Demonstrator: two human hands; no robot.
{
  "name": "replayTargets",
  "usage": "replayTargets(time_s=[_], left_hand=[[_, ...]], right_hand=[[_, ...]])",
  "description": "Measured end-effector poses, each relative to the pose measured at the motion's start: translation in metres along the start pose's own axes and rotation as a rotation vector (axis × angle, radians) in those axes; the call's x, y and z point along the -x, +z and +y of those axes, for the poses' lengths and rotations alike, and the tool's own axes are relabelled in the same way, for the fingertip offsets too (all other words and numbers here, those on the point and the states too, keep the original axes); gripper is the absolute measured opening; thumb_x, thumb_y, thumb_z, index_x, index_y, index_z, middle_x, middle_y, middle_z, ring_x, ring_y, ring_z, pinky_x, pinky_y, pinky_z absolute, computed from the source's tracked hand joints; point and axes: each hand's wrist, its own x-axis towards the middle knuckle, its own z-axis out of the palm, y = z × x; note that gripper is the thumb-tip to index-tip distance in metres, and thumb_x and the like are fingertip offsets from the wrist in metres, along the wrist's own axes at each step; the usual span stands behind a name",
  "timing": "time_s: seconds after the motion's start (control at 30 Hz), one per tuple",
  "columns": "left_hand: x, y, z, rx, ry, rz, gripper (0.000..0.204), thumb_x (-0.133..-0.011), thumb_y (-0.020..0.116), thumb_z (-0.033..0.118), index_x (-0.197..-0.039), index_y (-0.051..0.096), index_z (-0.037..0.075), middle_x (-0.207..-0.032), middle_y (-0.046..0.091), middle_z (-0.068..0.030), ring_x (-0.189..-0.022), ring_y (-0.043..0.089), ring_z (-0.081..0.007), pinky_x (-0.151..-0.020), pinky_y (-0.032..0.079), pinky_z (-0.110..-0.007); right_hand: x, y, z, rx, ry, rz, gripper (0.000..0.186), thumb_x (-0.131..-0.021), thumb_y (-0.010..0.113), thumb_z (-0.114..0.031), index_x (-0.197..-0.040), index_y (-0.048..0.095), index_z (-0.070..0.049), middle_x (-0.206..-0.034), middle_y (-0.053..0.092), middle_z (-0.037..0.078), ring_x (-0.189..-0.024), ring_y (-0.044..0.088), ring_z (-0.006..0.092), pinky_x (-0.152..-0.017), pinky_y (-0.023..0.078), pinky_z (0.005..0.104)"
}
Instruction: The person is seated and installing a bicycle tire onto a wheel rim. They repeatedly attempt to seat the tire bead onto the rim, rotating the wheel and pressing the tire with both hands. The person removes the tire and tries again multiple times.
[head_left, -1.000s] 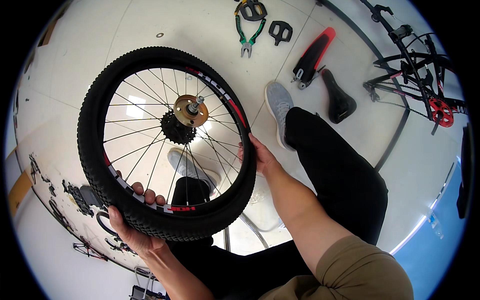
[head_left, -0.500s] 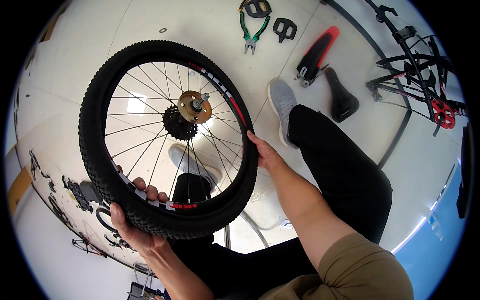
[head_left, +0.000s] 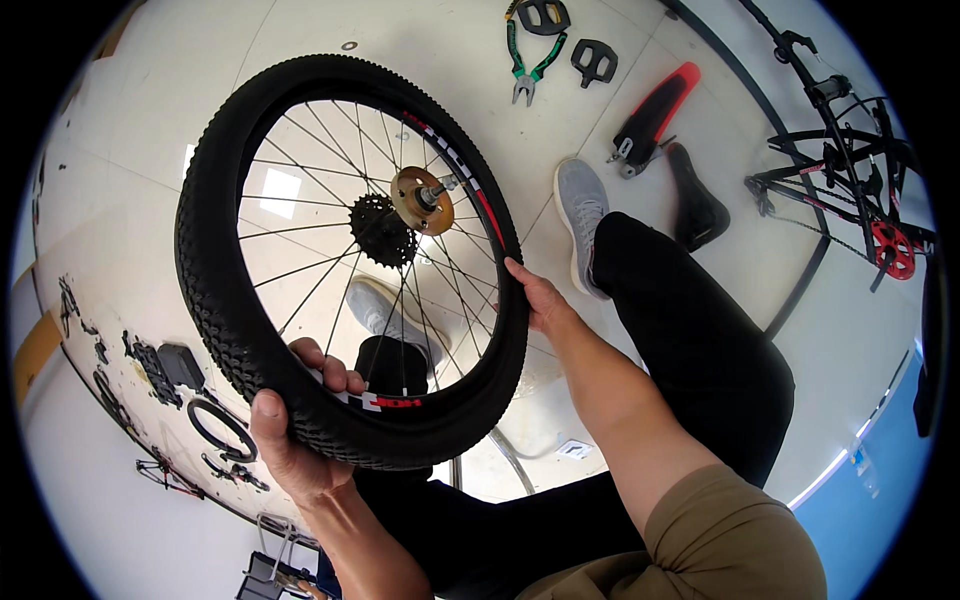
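Note:
A bicycle wheel [head_left: 213, 270] with a black knobby tyre is held up, tilted, over my lap. Its hub carries a black sprocket cluster [head_left: 372, 228] and a gold-coloured disc [head_left: 410, 205] with a threaded axle end. My left hand [head_left: 310, 455] wraps the lower left of the tyre, thumb outside and fingers over the rim's inner edge. At the right side of the tyre, my right hand [head_left: 540, 298] grips with its thumb on top; its other fingers are mostly hidden behind the wheel.
On the floor ahead lie green-handled pliers [head_left: 523, 75], black pedals [head_left: 594, 63], a black-and-red mudguard [head_left: 655, 115] and a black saddle [head_left: 699, 205]. A black bicycle frame [head_left: 830, 140] with a red chainring [head_left: 892, 250] stands far right. Dark parts [head_left: 180, 366] and a black ring [head_left: 220, 430] lie left.
The wheel has tilted further, its left side rising and its face narrowing. Both hands keep hold of it. My view has shifted, so the floor items sit slightly further right.

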Motion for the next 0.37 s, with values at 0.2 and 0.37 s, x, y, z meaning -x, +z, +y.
replayTargets(time_s=[0.2, 0.37], left_hand=[[0.002, 0.008, -0.004, -0.068, 0.043, 0.022, 0.067, -0.087, 0.075, 0.04, -0.131, 0.048, -0.002, -0.101, 0.06, -0.0166, -0.082, 0.062, -0.0235, -0.075, 0.058, -0.042], [0.004, -0.003, -0.007, -0.026, 0.013, 0.002, 0.085, -0.09, 0.073, 0.042, -0.157, 0.032, 0.006, -0.106, 0.058, -0.0153, -0.085, 0.059, -0.0235, -0.079, 0.058, -0.043]], right_hand=[[-0.005, 0.0, -0.001, 0.106, -0.018, 0.036, 0.046, -0.087, 0.081, -0.047, -0.096, 0.066, -0.005, -0.082, 0.063, 0.008, -0.074, 0.066, 0.0233, -0.071, 0.061, 0.045], [-0.007, -0.002, 0.003, 0.021, -0.005, -0.054, 0.057, -0.086, 0.081, -0.05, -0.107, 0.066, 0.001, -0.091, 0.068, 0.013, -0.077, 0.07, 0.0303, -0.066, 0.06, 0.047]])
